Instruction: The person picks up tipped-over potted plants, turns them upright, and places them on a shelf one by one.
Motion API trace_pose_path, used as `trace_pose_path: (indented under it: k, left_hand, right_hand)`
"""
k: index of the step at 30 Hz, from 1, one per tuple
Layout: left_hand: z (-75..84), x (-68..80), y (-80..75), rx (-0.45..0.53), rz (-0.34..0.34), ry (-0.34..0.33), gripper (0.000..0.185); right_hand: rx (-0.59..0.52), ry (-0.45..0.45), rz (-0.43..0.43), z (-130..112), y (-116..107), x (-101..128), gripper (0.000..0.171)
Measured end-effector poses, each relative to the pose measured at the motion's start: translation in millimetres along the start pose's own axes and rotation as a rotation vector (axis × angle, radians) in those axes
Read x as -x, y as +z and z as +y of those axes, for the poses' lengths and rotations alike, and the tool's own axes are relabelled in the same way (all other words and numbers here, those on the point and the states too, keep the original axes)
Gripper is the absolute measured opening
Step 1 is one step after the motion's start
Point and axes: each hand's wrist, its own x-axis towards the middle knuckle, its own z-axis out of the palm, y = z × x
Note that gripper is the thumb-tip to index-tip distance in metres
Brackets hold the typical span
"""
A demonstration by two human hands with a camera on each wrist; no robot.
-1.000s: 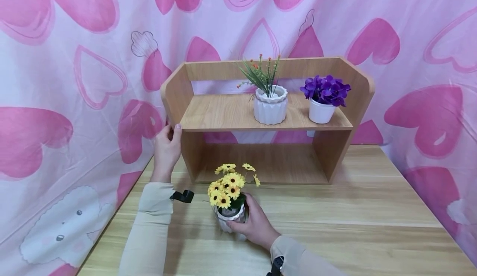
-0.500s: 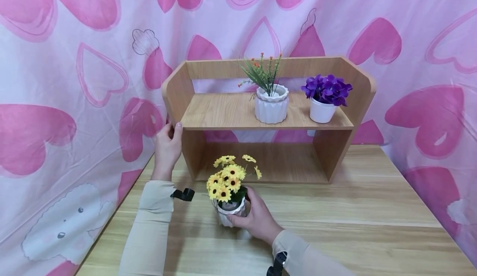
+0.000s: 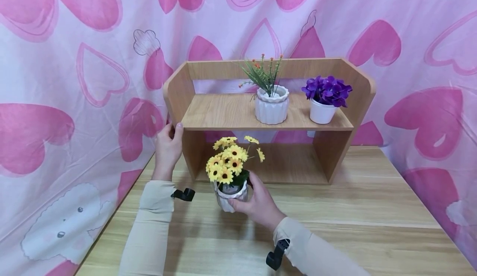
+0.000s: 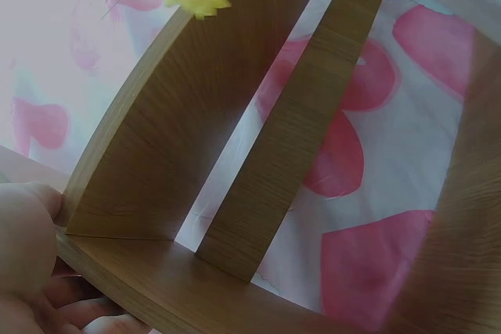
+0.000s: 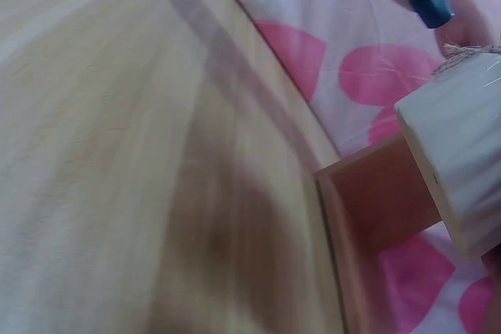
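A white pot of yellow daisy-like flowers is in my right hand, thumb on the near side and fingers round the far side. It hangs above the table in front of the wooden shelf, leaning slightly. In the right wrist view the pot shows twine near one end, and a shadow lies on the tabletop below. My left hand grips the left side panel of the shelf at middle-board height. The left wrist view shows thumb and fingers on either side of the panel's edge.
On the shelf's upper board stand a ribbed white pot with grass and orange buds and a white pot of purple flowers. A pink heart-patterned curtain hangs behind the wood-grain table.
My right hand has lifted the potted yellow flowers up and forward, toward the shelf, so the blooms now overlap its lower opening. The left hand keeps its hold on the side panel.
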Motion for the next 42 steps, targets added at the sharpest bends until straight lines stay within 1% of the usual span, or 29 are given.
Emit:
trace_pose_path:
  k: [3,6,10,15,19,25,31,36,42]
  left_hand:
    - [-0.5,0.1,0.1,-0.002,0.004,0.005,0.055]
    - [0.1,0.6,-0.4,-0.011,0.005,0.005,0.055]
    - [0.3,0.8,-0.9,-0.018,0.008,0.006,0.055]
    - [-1.9,-0.4,-0.1,-0.001,0.02,0.026,0.053]
    - [-1.7,-0.9,0.1,-0.007,0.019,0.026,0.054]
    - [-1.8,-0.2,-0.7,-0.017,0.014,0.028,0.054]
    - [-2.4,0.5,-0.2,-0.02,0.029,0.04,0.051]
    - [-2.8,0.6,0.2,-0.009,0.03,0.041,0.05]
    - [-3.2,0.0,0.0,-0.006,0.028,0.039,0.051]
  right_hand:
    - [-0.04,-0.003,-0.006,-8,-3,-6,0.081]
    - [-0.048,-0.039,-0.006,-15,-6,-14,0.079]
    - [-0.018,-0.107,0.001,-26,-12,-25,0.077]
    - [0.015,-0.158,-0.001,-43,-18,-40,0.078]
    - [0.049,-0.199,0.0,-59,-21,-52,0.078]
    - [0.065,-0.203,0.005,-82,-25,-72,0.075]
    - [0.055,-0.198,0.005,-100,-28,-89,0.072]
    - [0.056,-0.195,0.016,-111,-31,-103,0.071]
    - [0.087,-0.195,0.055,-122,-34,-121,0.071]
